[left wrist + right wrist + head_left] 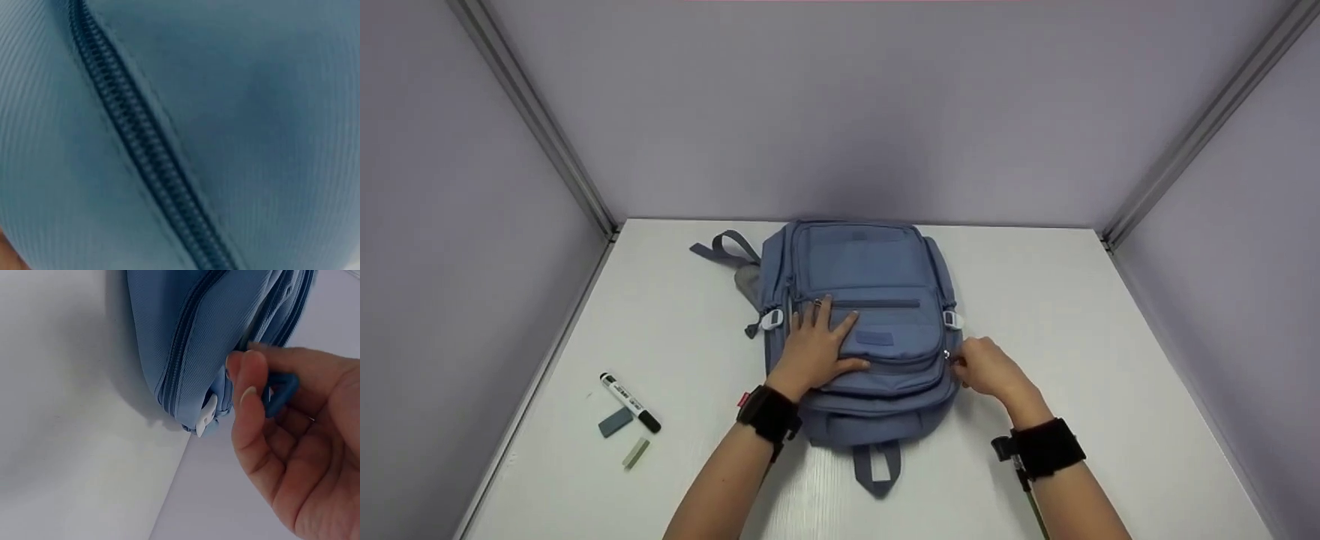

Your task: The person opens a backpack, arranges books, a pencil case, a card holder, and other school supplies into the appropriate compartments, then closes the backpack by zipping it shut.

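Observation:
A blue backpack (859, 262) lies on its back on the white table, its top handle (877, 480) toward the near edge. My left hand (814, 349) rests on the front pocket with its fingers spread. In the left wrist view a closed zipper (140, 129) runs across the blue cloth, close up. At the backpack's right side my right hand (988, 367) pinches a blue zipper pull (281, 394) between thumb and curled fingers. Beyond those fingers, the right wrist view shows a white buckle (207, 415) and the bag's side zipper (183, 343).
On the table's left lie a black-and-white marker (630, 403), a blue-grey block (616, 422) and a small pale green block (636, 454). A loose strap (727, 251) sticks out at the bag's far left. Grey walls (847, 112) enclose the table (1057, 300) behind and on both sides.

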`<state>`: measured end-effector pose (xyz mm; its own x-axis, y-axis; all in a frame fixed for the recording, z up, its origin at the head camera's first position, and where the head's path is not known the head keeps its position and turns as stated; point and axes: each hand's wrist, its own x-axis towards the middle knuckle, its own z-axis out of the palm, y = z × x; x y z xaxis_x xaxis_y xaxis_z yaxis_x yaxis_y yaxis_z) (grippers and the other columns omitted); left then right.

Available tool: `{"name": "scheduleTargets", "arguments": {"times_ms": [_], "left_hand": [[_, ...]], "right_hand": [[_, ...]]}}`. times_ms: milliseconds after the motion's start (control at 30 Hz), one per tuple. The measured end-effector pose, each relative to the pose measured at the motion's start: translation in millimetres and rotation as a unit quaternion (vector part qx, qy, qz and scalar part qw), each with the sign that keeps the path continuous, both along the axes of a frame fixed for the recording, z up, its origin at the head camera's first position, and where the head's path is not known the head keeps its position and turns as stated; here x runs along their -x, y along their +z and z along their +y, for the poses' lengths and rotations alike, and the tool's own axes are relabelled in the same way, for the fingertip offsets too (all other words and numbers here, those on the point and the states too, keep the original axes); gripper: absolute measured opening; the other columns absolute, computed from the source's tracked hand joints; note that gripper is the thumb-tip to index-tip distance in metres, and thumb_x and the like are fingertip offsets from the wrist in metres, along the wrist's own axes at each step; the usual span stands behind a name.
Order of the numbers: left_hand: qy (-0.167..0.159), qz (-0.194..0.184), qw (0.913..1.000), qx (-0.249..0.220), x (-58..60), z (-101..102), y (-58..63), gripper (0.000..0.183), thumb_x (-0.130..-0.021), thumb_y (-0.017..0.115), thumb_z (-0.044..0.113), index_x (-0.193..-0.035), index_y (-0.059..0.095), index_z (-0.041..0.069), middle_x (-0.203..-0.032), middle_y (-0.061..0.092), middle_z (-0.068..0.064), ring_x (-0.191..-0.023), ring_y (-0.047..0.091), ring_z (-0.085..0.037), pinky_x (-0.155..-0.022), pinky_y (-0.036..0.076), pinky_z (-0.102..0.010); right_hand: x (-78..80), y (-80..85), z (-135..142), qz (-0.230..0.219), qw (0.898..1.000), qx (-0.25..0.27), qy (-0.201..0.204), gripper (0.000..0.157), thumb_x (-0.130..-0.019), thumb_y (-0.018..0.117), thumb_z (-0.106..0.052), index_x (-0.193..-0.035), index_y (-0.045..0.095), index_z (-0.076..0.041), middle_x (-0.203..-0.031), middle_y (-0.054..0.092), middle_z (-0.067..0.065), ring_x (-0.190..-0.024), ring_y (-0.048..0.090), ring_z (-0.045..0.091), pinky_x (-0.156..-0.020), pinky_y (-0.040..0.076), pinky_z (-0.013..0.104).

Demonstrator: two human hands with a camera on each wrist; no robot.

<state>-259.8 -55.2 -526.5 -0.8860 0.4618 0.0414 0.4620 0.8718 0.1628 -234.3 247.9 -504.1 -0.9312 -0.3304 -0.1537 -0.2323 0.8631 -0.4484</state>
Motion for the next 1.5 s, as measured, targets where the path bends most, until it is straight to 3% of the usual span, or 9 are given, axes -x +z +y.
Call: {"name": "scheduleTargets", "arguments": {"times_ms": [200, 467, 700, 900, 1233, 1333, 1500], "left_hand": [[0.014, 0.002, 0.9999, 0.004, 7.6, 3.9, 0.8, 0.090, -0.083, 0.048, 0.077, -0.155, 0.030, 0.028, -0.158, 0.016, -0.024, -0.139, 0.022, -0.052, -0.108, 0.025, -0.063], [0.011, 0.009, 0.9999, 0.001, 7.5, 1.8, 0.5, 0.090, -0.082, 0.048, 0.078, -0.155, 0.031, 0.026, -0.158, 0.017, -0.025, -0.138, 0.023, -0.053, -0.108, 0.026, -0.063], [0.012, 0.011, 0.9998, -0.014, 6.4, 1.3, 4.3, 0.089, -0.082, 0.052, 0.075, -0.154, 0.035, 0.025, -0.156, 0.019, -0.026, -0.138, 0.024, -0.053, -0.107, 0.026, -0.063], [0.011, 0.012, 0.9998, -0.014, 6.3, 2.9, 4.9, 0.090, -0.082, 0.052, 0.076, -0.154, 0.035, 0.025, -0.156, 0.019, -0.026, -0.138, 0.024, -0.053, -0.107, 0.025, -0.063], [0.023, 0.001, 0.9994, -0.026, 5.4, 5.8, 4.0, 0.091, -0.080, 0.060, 0.073, -0.153, 0.037, 0.024, -0.157, 0.020, -0.024, -0.139, 0.022, -0.051, -0.108, 0.022, -0.065], [0.009, 0.024, 0.9991, -0.034, -2.6, 8.9, 7.0, 0.084, -0.082, 0.066, 0.065, -0.149, 0.045, 0.020, -0.154, 0.026, -0.026, -0.137, 0.026, -0.053, -0.107, 0.024, -0.065], [-0.037, 0.126, 0.9899, -0.053, -24.5, 18.9, 9.2, 0.057, -0.084, 0.075, 0.047, -0.127, 0.063, 0.012, -0.135, 0.047, -0.021, -0.130, 0.040, -0.044, -0.106, 0.031, -0.060]], "right_hand": [[1.8, -1.1, -3.2, 0.025, 0.999, -0.017, -0.027, 0.028, -0.089, 0.058, 0.001, -0.063, 0.066, -0.005, -0.052, 0.056, -0.003, -0.046, 0.053, 0.013, -0.046, 0.042, 0.030], [-11.0, -0.5, -3.0, -0.018, 0.999, 0.035, 0.024, 0.025, -0.092, 0.056, 0.002, -0.070, 0.068, -0.002, -0.055, 0.056, -0.002, -0.047, 0.055, 0.010, -0.046, 0.046, 0.029], [-22.6, 8.9, -9.3, -0.031, 0.996, 0.059, 0.060, 0.032, -0.090, 0.055, 0.003, -0.061, 0.062, -0.012, -0.056, 0.058, -0.001, -0.044, 0.052, 0.010, -0.044, 0.044, 0.028], [-29.5, 11.6, -20.6, -0.044, 0.990, 0.091, 0.095, 0.032, -0.088, 0.053, 0.004, -0.061, 0.063, -0.011, -0.053, 0.054, -0.005, -0.043, 0.052, 0.008, -0.043, 0.043, 0.026], [-33.9, 9.2, -38.1, -0.020, 0.992, 0.086, 0.094, 0.030, -0.093, 0.057, -0.003, -0.066, 0.065, -0.014, -0.050, 0.052, -0.011, -0.044, 0.049, 0.005, -0.046, 0.041, 0.025], [-35.8, 8.3, -38.0, -0.009, 0.994, 0.077, 0.080, 0.028, -0.094, 0.062, -0.008, -0.067, 0.065, -0.013, -0.049, 0.050, -0.012, -0.043, 0.049, 0.006, -0.049, 0.043, 0.026], [-39.2, 8.8, -36.7, -0.013, 0.994, 0.092, 0.060, 0.032, -0.095, 0.064, -0.015, -0.064, 0.063, -0.011, -0.047, 0.049, -0.011, -0.041, 0.050, 0.009, -0.048, 0.043, 0.027]]}}
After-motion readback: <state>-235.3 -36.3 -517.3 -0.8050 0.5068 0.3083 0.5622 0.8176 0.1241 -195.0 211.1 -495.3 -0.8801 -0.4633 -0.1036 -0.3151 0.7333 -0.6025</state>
